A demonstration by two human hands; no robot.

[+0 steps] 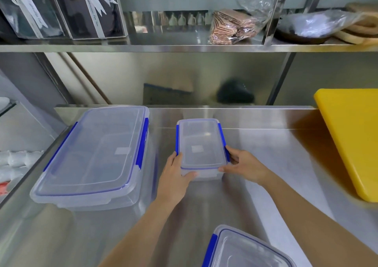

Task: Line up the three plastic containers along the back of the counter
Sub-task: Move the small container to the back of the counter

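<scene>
Three clear plastic containers with blue clips stand on the steel counter [266,154]. The large container [96,154] sits at the left, its far end near the counter's back edge. The small container [201,144] is in the middle near the back. My left hand [176,172] grips its near left corner and my right hand [243,164] grips its near right corner. A third container [243,250] lies at the bottom edge of the view near me, partly cut off.
A yellow cutting board [351,135] leans at the right end of the counter. Above runs a steel shelf [163,47] holding a plastic-wrapped brown packet [231,27], dark boxes with ribbons [67,9] and bagged items at the right.
</scene>
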